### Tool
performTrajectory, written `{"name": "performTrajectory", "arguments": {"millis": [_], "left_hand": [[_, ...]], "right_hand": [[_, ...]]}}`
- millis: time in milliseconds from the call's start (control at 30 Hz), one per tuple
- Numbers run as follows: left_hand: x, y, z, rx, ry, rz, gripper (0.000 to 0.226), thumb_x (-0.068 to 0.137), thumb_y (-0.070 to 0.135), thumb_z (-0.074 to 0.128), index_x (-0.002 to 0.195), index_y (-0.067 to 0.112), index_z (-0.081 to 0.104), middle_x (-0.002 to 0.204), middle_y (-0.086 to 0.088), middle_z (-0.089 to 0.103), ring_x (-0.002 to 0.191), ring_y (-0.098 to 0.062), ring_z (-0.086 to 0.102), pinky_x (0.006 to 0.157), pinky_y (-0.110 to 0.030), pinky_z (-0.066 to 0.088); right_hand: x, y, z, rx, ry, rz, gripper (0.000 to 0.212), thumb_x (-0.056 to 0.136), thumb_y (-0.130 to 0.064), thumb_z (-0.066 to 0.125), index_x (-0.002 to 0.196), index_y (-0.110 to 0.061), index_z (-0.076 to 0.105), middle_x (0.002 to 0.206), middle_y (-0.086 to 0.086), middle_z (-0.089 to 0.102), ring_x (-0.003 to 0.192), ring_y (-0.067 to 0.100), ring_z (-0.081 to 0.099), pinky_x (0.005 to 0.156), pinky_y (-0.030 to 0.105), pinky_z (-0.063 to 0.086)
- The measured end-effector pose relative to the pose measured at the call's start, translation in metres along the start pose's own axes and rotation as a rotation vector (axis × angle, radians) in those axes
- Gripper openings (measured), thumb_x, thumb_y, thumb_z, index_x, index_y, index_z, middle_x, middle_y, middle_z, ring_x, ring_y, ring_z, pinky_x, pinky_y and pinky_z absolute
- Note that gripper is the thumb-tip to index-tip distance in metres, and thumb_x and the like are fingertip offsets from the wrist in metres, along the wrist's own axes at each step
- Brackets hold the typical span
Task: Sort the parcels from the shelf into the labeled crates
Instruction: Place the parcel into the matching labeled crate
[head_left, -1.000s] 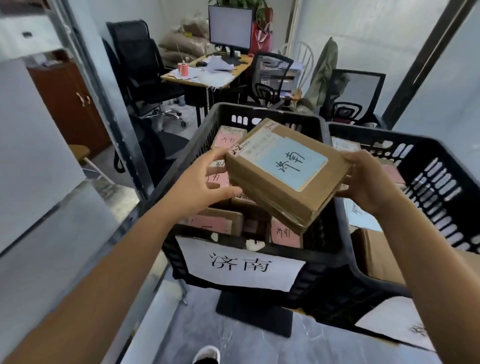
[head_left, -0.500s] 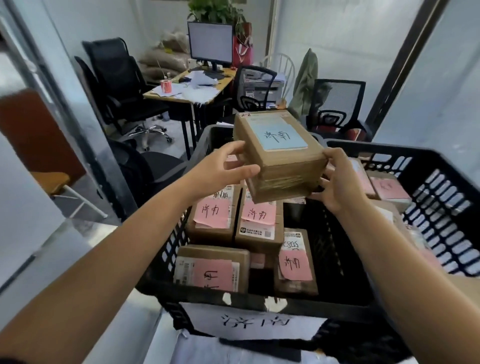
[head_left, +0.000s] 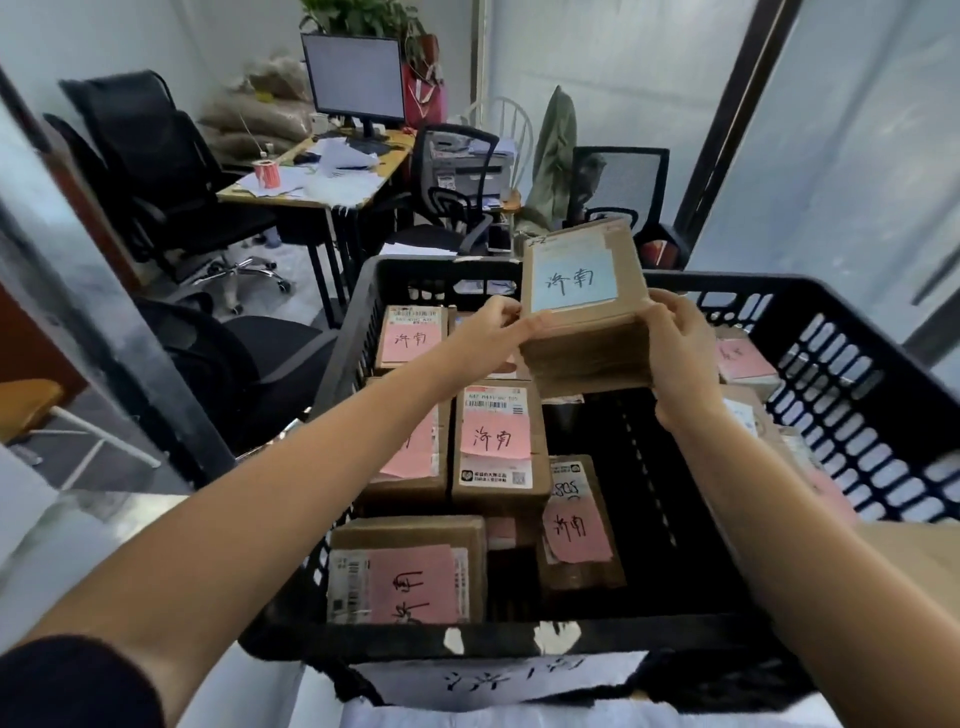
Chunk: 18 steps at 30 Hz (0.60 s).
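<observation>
Here, the fingers of the left hand (head_left: 488, 327) and the right hand (head_left: 675, 358) curl round the left and right ends of one brown parcel (head_left: 584, 353), the left thumb lying along its near top edge. The parcel is held above the far right corner of the left crate (head_left: 519, 642), one of two black crates. Its blue label (head_left: 574, 280) faces up and tips toward the wearer, handwriting upright; which edge is the long one cannot be told in this wide-angle view. Below it lie five pink-labelled parcels (head_left: 496, 439), the left forearm crossing one of them. A white paper sign (head_left: 498, 678) hangs on the crate's near wall. The right crate (head_left: 857, 395), just beside, holds more parcels, their count unclear. Beyond stand a desk (head_left: 311, 195), a monitor (head_left: 353, 78) and a black office chair (head_left: 156, 171).
</observation>
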<state>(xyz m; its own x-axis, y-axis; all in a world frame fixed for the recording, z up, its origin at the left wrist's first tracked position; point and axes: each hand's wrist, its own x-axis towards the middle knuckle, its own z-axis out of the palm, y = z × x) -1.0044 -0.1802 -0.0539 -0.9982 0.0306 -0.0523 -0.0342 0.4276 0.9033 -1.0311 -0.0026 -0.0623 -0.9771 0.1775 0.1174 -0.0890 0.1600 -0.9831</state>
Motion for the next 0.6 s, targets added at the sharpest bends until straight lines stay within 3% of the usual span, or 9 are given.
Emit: {"name": "performTrajectory", "arguments": {"millis": [133,233,333,467,533,600], "left_hand": [[0.019,-0.009,0.012,0.051,-0.037,-0.051,0.042,0.093,0.025,0.054,0.130,0.009,0.042,0.121,-0.003,0.053,0.104,-0.015,0.053,0.087,-0.029,0.050],[0.029,-0.016,0.019,0.052,-0.065,-0.104,0.033,0.092,0.017,0.055,0.123,0.004,0.052,0.120,-0.014,0.058,0.107,-0.025,0.058,0.094,-0.042,0.049],[0.032,-0.023,0.018,-0.028,-0.090,-0.132,0.033,0.092,0.014,0.054,0.123,0.003,0.053,0.118,-0.016,0.059,0.107,-0.028,0.059,0.095,-0.047,0.048],[0.027,-0.030,0.013,-0.097,-0.082,-0.135,0.044,0.090,0.027,0.058,0.129,0.009,0.049,0.120,-0.011,0.059,0.108,-0.025,0.059,0.094,-0.046,0.049],[0.020,-0.029,0.009,-0.089,-0.088,-0.130,0.056,0.088,0.032,0.061,0.137,0.013,0.040,0.123,-0.009,0.057,0.107,-0.022,0.059,0.086,-0.039,0.054],[0.011,-0.027,0.006,-0.114,-0.148,-0.124,0.065,0.085,0.035,0.063,0.140,0.019,0.033,0.123,-0.007,0.056,0.104,-0.019,0.060,0.077,-0.031,0.055]], "right_hand": [[0.002,0.005,-0.006,-0.254,0.026,-0.177,0.038,0.089,-0.036,0.056,0.125,-0.024,0.053,0.128,0.005,0.050,0.114,0.014,0.047,0.082,0.022,0.038],[-0.001,0.003,-0.002,-0.398,0.016,-0.211,0.041,0.088,-0.036,0.060,0.126,-0.024,0.053,0.130,0.004,0.043,0.114,0.010,0.038,0.076,0.010,0.030],[-0.001,-0.001,0.004,-0.442,-0.001,-0.217,0.042,0.086,-0.036,0.062,0.125,-0.025,0.054,0.130,0.005,0.042,0.122,0.020,0.041,0.085,0.020,0.030],[0.001,-0.002,0.007,-0.370,-0.019,-0.145,0.039,0.088,-0.035,0.058,0.125,-0.023,0.056,0.128,0.005,0.049,0.118,0.019,0.046,0.089,0.027,0.038],[-0.004,-0.004,0.001,-0.310,-0.050,-0.081,0.037,0.088,-0.034,0.055,0.124,-0.024,0.056,0.126,0.005,0.054,0.115,0.020,0.050,0.093,0.038,0.045],[-0.014,-0.009,-0.013,-0.238,-0.105,-0.008,0.035,0.089,-0.033,0.053,0.122,-0.025,0.056,0.116,0.001,0.059,0.106,0.017,0.054,0.087,0.039,0.048]]}}
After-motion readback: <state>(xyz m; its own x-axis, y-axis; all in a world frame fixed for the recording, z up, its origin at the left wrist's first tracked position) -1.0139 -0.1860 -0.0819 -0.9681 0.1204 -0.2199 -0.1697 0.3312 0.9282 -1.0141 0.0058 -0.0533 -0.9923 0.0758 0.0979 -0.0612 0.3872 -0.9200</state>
